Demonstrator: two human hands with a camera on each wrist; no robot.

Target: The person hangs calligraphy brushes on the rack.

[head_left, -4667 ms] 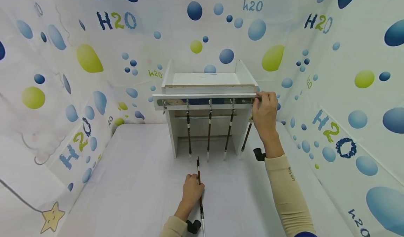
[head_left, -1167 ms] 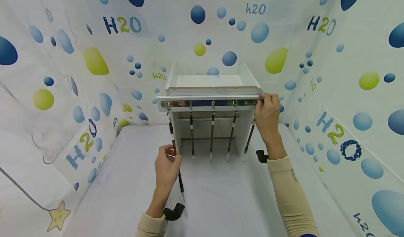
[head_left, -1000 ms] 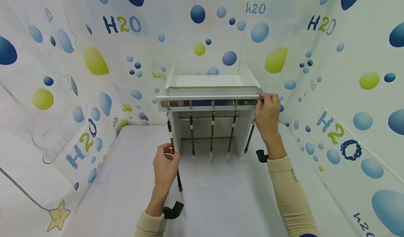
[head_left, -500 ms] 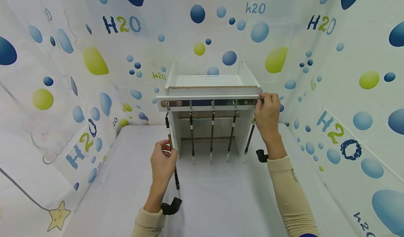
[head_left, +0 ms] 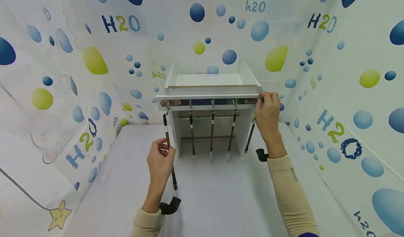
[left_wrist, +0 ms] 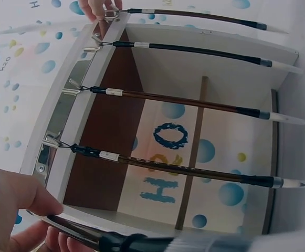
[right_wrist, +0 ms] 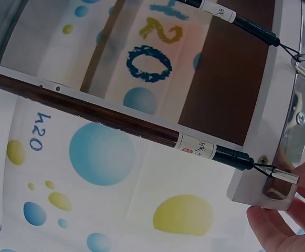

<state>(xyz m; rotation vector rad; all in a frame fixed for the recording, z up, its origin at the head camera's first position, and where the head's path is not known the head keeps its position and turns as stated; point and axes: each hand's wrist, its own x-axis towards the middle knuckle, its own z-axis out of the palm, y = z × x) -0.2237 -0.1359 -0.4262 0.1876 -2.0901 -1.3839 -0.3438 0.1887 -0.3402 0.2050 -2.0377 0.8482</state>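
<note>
My left hand point(head_left: 160, 161) pinches a calligraphy brush point(head_left: 167, 131) partway down its handle. The brush hangs bristles down, slightly tilted, its top end right at the leftmost hook point(head_left: 167, 106) of a metal hook rail point(head_left: 202, 102). Up close in the left wrist view, the thumb lies along the dark brush handle point(left_wrist: 73, 229). My right hand point(head_left: 267, 114) grips the right end of the white board that carries the rail; in the right wrist view its fingers point(right_wrist: 267, 228) curl under the board's corner. A hanging brush point(right_wrist: 115, 118) loops over the hook beside them.
Several more brushes point(head_left: 212, 131) hang from the other hooks in front of the white open shelf point(head_left: 175, 139). A shallow white tray top point(head_left: 208, 78) sits above the rail. Patterned cloth point(head_left: 334, 100) surrounds the white tabletop point(head_left: 217, 195).
Since the first frame, my left hand has lifted the brush from low over the table to the leftmost hook. Lately it has shifted left and slightly up. My right hand stays on the board.
</note>
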